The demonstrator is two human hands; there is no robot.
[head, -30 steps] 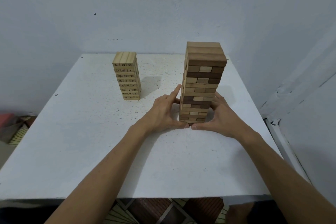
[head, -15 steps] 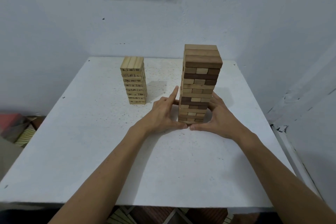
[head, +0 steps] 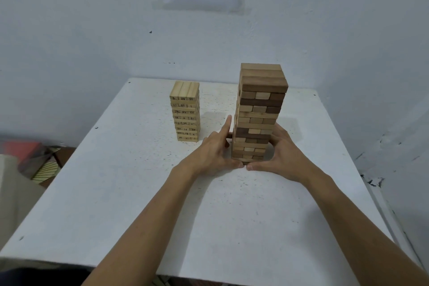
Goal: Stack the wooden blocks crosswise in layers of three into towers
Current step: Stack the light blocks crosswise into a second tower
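My left hand (head: 213, 153) and right hand (head: 286, 158), fingers loosely extended, press either side of the tall tower (head: 260, 111) at its base on the white table (head: 139, 193), thumbs nearly meeting in front, the short tower (head: 186, 111) standing apart

Tall mixed-wood tower (head: 260, 111), shorter pale tower (head: 185, 111)

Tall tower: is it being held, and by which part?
Yes: the tall tower is braced at its lower layers, left hand on its left face, right hand on its right.
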